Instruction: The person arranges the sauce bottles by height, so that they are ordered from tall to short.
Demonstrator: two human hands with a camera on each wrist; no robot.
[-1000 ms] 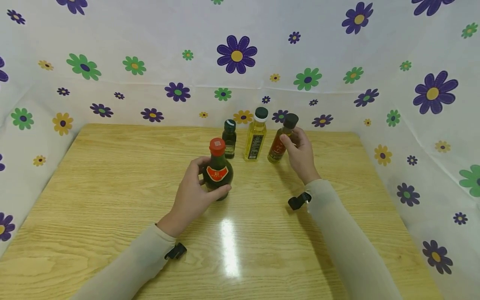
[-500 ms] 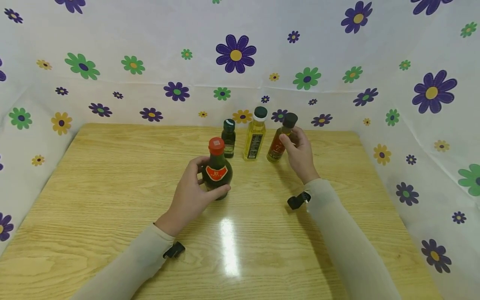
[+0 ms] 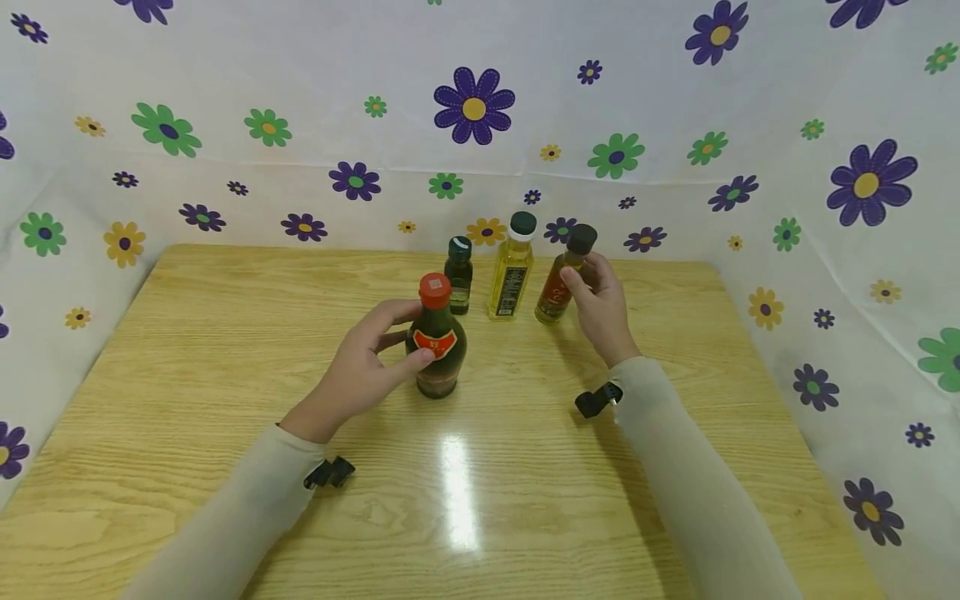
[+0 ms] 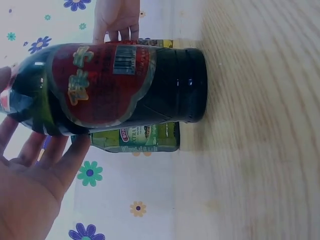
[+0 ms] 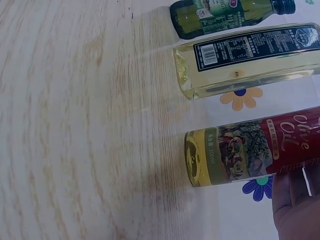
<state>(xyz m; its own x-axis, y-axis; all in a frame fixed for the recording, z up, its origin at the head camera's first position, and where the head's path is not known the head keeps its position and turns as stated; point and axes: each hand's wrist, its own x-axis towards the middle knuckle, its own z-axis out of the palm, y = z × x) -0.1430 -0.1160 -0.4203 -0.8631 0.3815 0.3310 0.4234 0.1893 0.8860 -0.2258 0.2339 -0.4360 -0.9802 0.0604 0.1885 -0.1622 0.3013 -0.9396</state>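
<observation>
A dark, round-bodied bottle (image 3: 439,372) with a red cap stands upright at mid-table. My left hand (image 3: 352,367) is beside it, thumb overlapping the red label and fairly straight fingers reaching toward its neck and far side. In the left wrist view the bottle (image 4: 190,85) shows a large red label, and the fingers (image 4: 72,155) end along its edge. With my right hand (image 3: 602,308) I hold a small olive oil bottle (image 3: 553,293) with a black cap, thumb in front. Its red "Olive Oil" label (image 5: 295,135) shows in the right wrist view; it leans slightly.
Behind the red-capped bottle stands a small dark green bottle (image 3: 459,287). A taller, clear bottle of yellow oil (image 3: 510,283) is between it and the olive oil. The wooden table (image 3: 225,333) ends at a flower-patterned cloth (image 3: 300,75) at the back and sides.
My left hand has slid left and upward along the red-capped bottle, its thumb moving from the lower body onto the label. That bottle and my right hand stay in place.
</observation>
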